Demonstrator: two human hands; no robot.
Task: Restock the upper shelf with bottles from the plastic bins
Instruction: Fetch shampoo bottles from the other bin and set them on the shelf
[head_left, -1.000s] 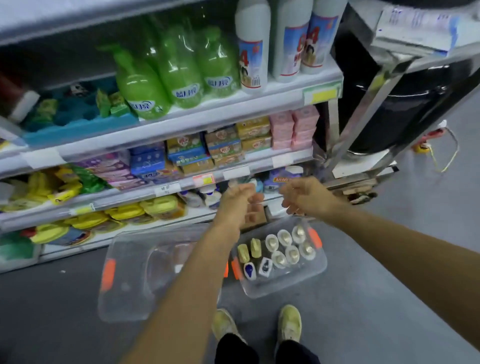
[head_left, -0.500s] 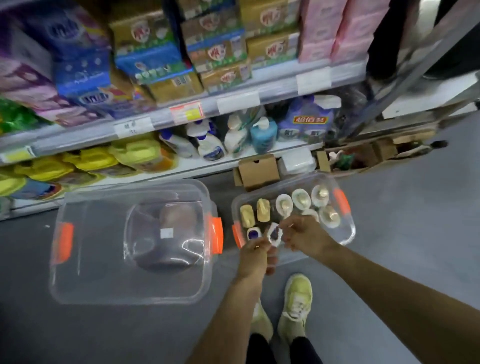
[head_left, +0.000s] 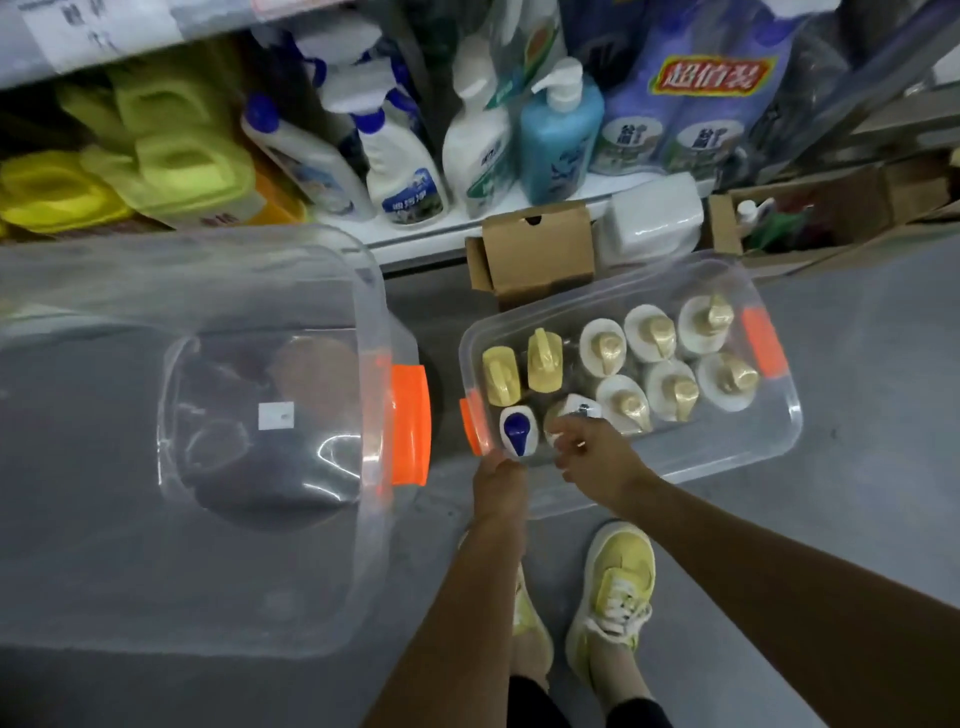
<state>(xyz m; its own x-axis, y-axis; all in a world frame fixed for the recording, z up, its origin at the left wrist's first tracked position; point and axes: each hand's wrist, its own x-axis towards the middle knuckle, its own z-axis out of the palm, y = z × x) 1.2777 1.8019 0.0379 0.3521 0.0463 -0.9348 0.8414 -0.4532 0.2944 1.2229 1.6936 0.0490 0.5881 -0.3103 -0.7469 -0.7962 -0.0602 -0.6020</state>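
A clear plastic bin (head_left: 727, 447) with orange handles sits on the floor and holds upright bottles. Several are white with gold pump tops (head_left: 652, 332), two are yellow (head_left: 543, 361), two are white with blue caps. My left hand (head_left: 498, 480) reaches down against the near side of the left blue-capped bottle (head_left: 517, 434); its fingers are hidden. My right hand (head_left: 592, 457) curls over the second blue-capped bottle (head_left: 576, 408), which stands in the bin. The upper shelf is out of view.
A larger empty clear bin (head_left: 363, 291) with an orange handle (head_left: 410, 423) lies to the left. Behind the bins, the bottom shelf holds spray and pump bottles (head_left: 558, 140). A cardboard box (head_left: 535, 254) and a white pack (head_left: 649, 223) stand in front. My yellow shoes (head_left: 618, 587) are below.
My view has dropped from the upper shelves to the floor bins. Both hands have come down from shelf height into the right bin onto the blue-capped bottles.
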